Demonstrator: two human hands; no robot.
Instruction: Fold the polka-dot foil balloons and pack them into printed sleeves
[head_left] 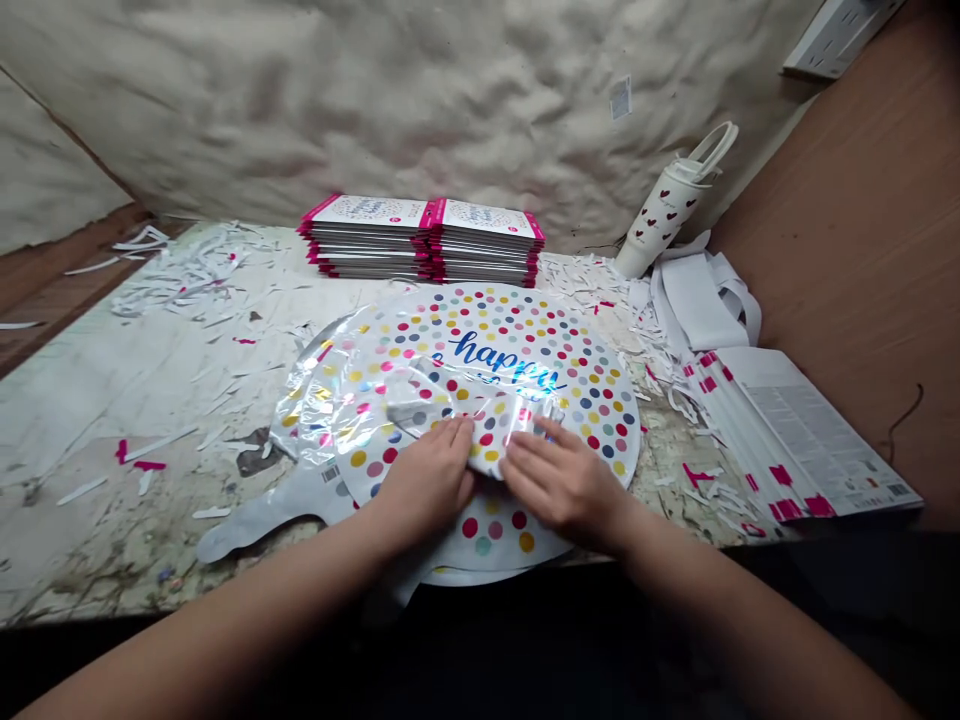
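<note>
On a scrap-littered table (67, 440), packets (424, 240) stand stacked beyond dotted foil discs (480, 320); the left hand (433, 470) and right hand (562, 478) grasp a folded flap (487, 435).

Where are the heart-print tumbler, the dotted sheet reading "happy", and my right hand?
Tumbler (663, 218): head view, on its body.
Dotted sheet (505, 359): head view, on its blue lettering.
Right hand (568, 482): head view, back of the hand.

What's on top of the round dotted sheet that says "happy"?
A smaller-looking folded dotted piece lies on the round dotted sheet, with the left hand and right hand on that piece. Any print directly beneath piece and hands is covered; can't tell.
</note>
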